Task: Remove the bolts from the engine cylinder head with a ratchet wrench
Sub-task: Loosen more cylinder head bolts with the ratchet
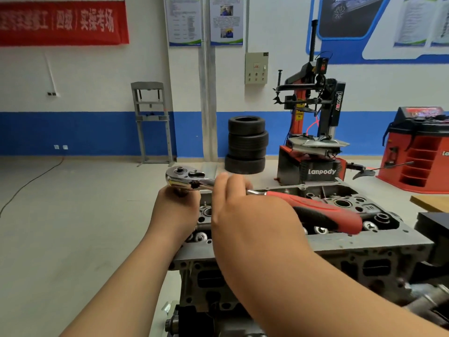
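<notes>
The grey engine cylinder head [340,244] sits low in the middle, its top full of round ports and several bolt heads such as one bolt [320,230]. The ratchet wrench [323,212] lies across it, red-and-black handle to the right and chrome head [184,178] raised over the left end. My left hand [177,210] is curled round a dark socket [181,192] just under the chrome head; most of the socket is hidden. My right hand [243,205] holds the chrome shank close to the head, fingers curled over it. The handle's far end is free.
A stack of tyres [246,144], a red-and-black tyre changer [313,132] and a red wheel balancer [418,152] stand behind the engine. A grey press frame [151,122] is by the wall. A wooden bench corner [432,200] and a dark block [435,227] lie right.
</notes>
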